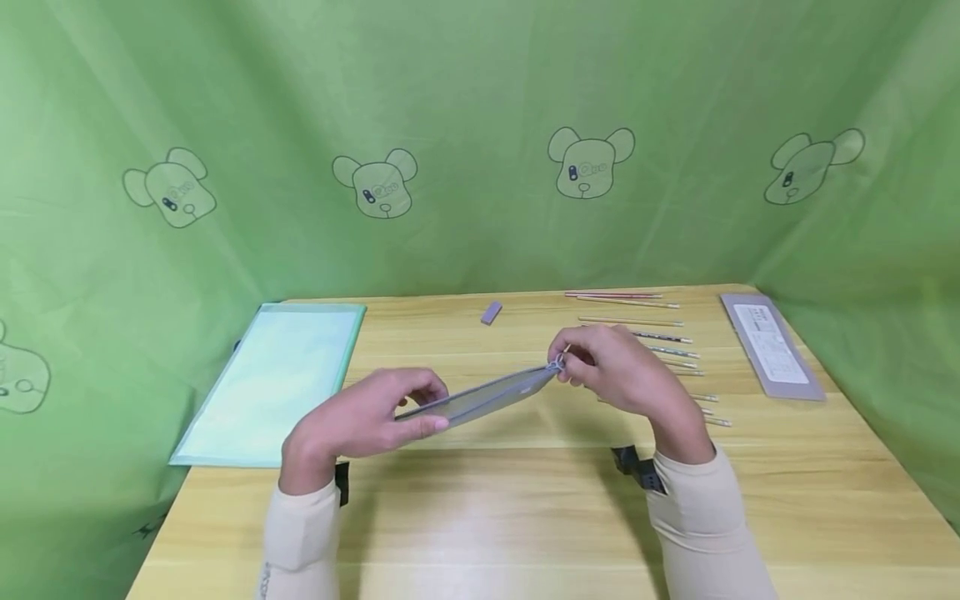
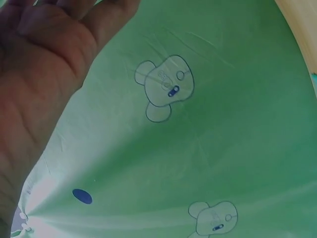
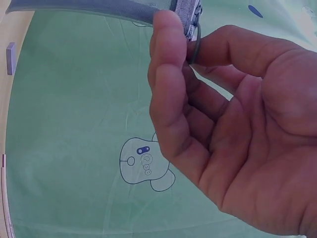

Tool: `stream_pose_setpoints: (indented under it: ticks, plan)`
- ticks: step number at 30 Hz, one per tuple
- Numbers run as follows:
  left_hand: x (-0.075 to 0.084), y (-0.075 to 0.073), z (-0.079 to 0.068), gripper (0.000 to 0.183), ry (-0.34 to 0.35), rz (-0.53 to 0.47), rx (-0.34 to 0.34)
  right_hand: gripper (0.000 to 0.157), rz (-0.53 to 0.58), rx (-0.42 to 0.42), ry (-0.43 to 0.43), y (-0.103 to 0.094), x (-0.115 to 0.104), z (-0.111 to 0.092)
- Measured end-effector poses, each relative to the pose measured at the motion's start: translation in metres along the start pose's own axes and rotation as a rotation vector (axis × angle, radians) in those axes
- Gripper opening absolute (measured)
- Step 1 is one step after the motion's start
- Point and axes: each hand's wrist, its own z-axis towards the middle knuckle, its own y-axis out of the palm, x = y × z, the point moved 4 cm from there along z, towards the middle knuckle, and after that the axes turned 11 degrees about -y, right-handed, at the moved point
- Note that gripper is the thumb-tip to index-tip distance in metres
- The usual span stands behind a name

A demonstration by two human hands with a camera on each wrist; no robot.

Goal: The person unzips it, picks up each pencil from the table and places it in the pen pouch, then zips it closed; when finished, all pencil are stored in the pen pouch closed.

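Observation:
A flat grey zippered pouch [image 1: 487, 398] is held above the table, tilted so that its right end is higher. At its left end my left hand [image 1: 367, 414] grips it, thumb on the near side and fingers behind. My right hand [image 1: 615, 367] pinches the zipper pull [image 1: 556, 364] at the raised right corner. In the right wrist view, thumb and fingertips meet at a cord loop [image 3: 197, 47] by the zipper end. The left wrist view shows only part of the left hand [image 2: 44, 64]; the pouch is out of that frame.
Several pencils [image 1: 630, 322] lie spread on the wooden table [image 1: 480, 517] at the right. A purple eraser [image 1: 491, 313] lies near the back edge. On the left is a teal-edged folder [image 1: 270, 383], at the far right a grey labelled packet [image 1: 772, 346]. Green curtain [image 1: 480, 100] surrounds the table.

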Motion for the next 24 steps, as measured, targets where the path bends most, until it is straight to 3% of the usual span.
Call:
stream_pose_setpoints:
  ticks: [7, 13, 24]
  plan:
    - [0.011, 0.006, 0.0, 0.024, 0.005, 0.029, -0.057, 0.016, -0.016, -0.038, -0.017, 0.005, -0.001, 0.003]
    - [0.014, 0.015, 0.007, 0.016, -0.015, 0.111, -0.03, 0.019, -0.027, -0.05, -0.034, 0.01, 0.0, 0.003]
    - [0.009, 0.03, 0.029, 0.018, -0.081, 0.149, -0.016, 0.021, 0.018, -0.073, -0.087, 0.023, 0.005, 0.014]
